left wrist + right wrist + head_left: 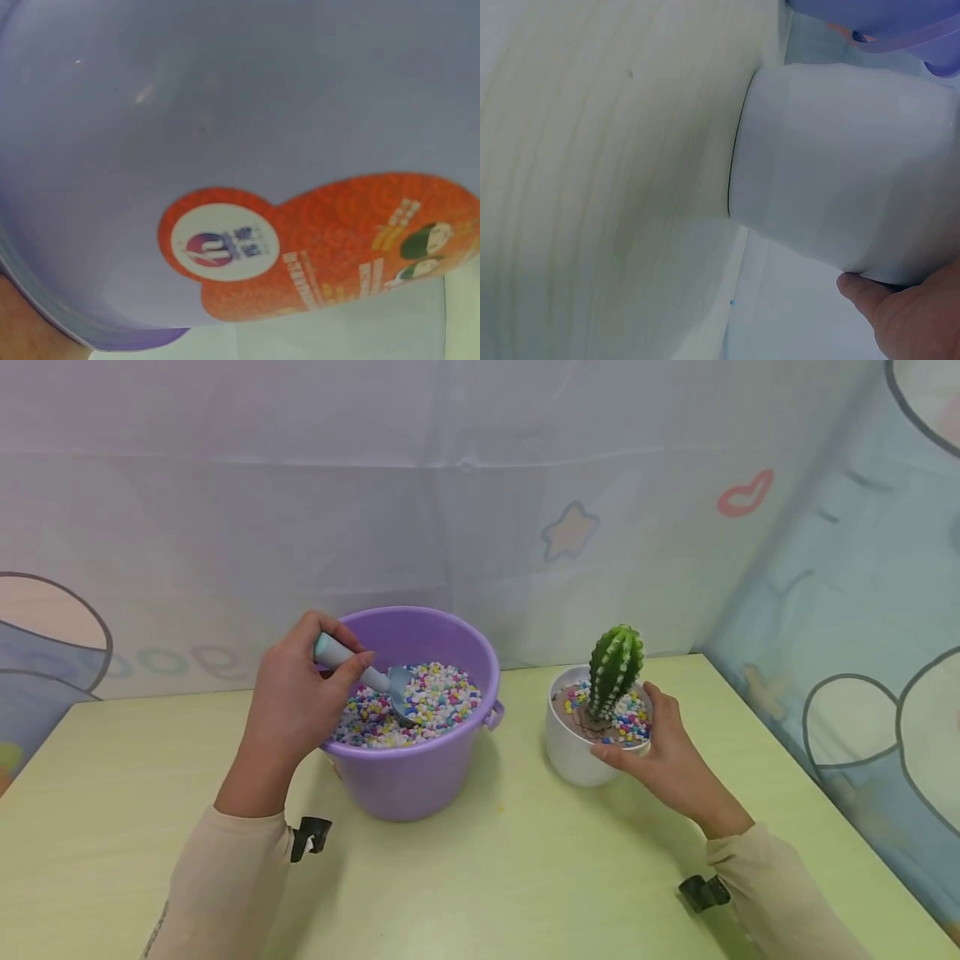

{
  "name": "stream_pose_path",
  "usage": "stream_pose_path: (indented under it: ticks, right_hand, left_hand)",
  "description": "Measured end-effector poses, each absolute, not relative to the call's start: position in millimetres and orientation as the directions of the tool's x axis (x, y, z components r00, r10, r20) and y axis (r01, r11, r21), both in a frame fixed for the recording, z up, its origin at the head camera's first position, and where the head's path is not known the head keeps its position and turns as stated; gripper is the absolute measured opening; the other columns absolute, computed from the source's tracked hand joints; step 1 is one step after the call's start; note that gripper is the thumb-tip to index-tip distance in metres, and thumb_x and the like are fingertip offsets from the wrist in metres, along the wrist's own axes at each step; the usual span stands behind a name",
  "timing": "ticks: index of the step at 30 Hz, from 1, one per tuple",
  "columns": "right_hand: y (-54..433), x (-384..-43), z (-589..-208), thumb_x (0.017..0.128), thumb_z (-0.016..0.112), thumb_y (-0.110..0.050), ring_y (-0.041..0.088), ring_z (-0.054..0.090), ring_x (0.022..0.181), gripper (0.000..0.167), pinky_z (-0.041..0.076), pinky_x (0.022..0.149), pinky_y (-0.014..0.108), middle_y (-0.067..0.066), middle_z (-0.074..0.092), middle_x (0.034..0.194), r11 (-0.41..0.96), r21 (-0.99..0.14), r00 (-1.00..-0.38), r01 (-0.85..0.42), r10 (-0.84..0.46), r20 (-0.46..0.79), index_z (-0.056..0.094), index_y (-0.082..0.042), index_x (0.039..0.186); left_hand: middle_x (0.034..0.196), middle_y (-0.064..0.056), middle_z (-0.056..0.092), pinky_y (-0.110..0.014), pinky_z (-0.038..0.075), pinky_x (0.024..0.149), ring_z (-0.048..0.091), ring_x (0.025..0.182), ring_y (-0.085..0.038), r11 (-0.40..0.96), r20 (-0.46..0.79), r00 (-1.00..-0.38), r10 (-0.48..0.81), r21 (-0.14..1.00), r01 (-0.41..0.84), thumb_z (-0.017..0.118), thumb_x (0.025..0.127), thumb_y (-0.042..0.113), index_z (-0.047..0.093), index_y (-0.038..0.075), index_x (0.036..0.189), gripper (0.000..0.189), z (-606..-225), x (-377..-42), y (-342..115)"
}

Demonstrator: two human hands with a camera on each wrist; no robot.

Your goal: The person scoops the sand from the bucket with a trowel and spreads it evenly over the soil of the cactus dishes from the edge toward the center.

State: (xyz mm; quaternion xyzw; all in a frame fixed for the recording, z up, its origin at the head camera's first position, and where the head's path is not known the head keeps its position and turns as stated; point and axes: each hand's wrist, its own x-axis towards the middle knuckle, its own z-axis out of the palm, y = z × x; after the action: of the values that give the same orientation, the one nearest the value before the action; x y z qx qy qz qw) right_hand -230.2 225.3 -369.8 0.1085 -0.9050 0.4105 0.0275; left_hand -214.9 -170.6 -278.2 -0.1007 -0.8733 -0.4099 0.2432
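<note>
My left hand [303,689] pinches the pale blue handle of a small scoop [399,689] over the purple bucket [408,781]. The scoop's bowl dips into multicoloured pebbles [442,693] that fill the lower part of the bucket. In the left wrist view the bucket's side [247,112] with an orange label fills most of the frame. My right hand [667,760] holds the rim of a white pot [577,760], thumb at the front and fingers at its right side. A green cactus [617,668] stands in the pot, with brown soil and some coloured pebbles [630,718] around its base.
Both containers stand on a pale yellow-green table [480,877], the bucket left of the pot. A printed cloth backdrop [360,510] hangs behind the table and along its right side. The bucket's handle lug [494,716] sticks out towards the pot.
</note>
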Motion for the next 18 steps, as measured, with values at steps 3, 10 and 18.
stream_pose_path:
  ticks: [3,10,18]
  right_hand:
    - [225.3,-230.3,-369.7,0.086,0.074,-0.046,0.043,0.02,0.139,0.112,0.022,0.107,0.062,0.024,0.009,0.154,0.639,-0.737,-0.975,-0.219,-0.174,0.139,-0.002,-0.001,0.154]
    - [225.1,-229.1,-367.7,0.087,0.073,-0.047,0.043,0.018,0.14,0.111,0.021,0.107,0.063,0.024,0.007,0.155,0.646,-0.73,-0.974,-0.223,-0.184,0.135,-0.004,-0.002,0.155]
    - [226.1,-228.0,-367.1,0.088,0.072,-0.047,0.043,0.02,0.14,0.11,0.023,0.106,0.064,0.023,0.008,0.155,0.647,-0.728,-0.973,-0.225,-0.188,0.133,-0.004,-0.004,0.155]
  left_hand:
    - [0.09,-0.011,0.061,-0.033,0.046,0.062,0.059,0.071,-0.023,0.646,0.511,-0.859,-0.027,0.665,0.375,0.07,0.092,0.01,0.055,0.004,0.104,0.019,-278.5,-214.9,-170.0]
    - [0.092,-0.012,0.062,-0.034,0.047,0.062,0.06,0.071,-0.023,0.638,0.506,-0.862,-0.034,0.674,0.371,0.07,0.093,0.009,0.055,0.004,0.103,0.019,-278.9,-214.3,-170.0]
    - [0.094,-0.013,0.063,-0.035,0.047,0.063,0.062,0.074,-0.024,0.634,0.492,-0.87,-0.031,0.682,0.363,0.069,0.093,0.011,0.055,0.004,0.104,0.019,-277.5,-214.5,-169.3]
